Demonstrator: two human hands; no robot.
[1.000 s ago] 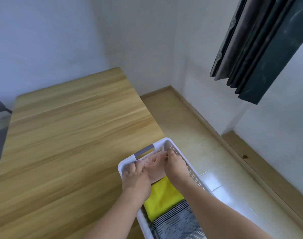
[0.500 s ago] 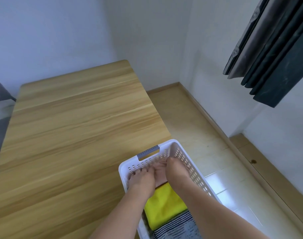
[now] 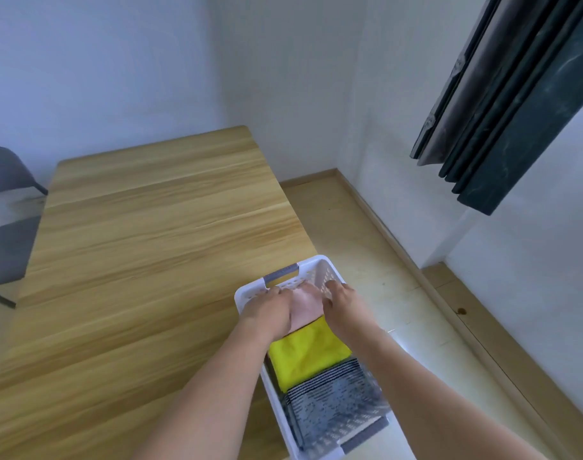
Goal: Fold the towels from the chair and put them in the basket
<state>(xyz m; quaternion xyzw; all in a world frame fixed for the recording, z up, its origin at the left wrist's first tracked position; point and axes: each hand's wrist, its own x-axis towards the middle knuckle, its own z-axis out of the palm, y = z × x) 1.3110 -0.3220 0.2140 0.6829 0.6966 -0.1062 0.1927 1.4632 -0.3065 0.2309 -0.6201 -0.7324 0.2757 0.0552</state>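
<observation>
A white perforated basket (image 3: 320,267) with grey handles sits on the floor against the table's right edge. Inside it lie a folded pink towel (image 3: 305,305) at the far end, a folded yellow towel (image 3: 306,353) in the middle and a grey striped towel (image 3: 336,403) at the near end. My left hand (image 3: 267,310) rests on the pink towel's left side and my right hand (image 3: 343,303) on its right side, both palm down inside the basket. Whether the fingers grip the towel or only press it is unclear.
A long wooden table (image 3: 144,260) fills the left and middle. A dark grey chair (image 3: 4,210) stands at its far left end. Tiled floor (image 3: 366,247) runs along the right, with a wall and a dark hanging curtain (image 3: 502,104) beyond.
Both hands have sunk lower into the basket with the pink towel, then spread a little apart on it. The camera has drifted, so the chair shows more.
</observation>
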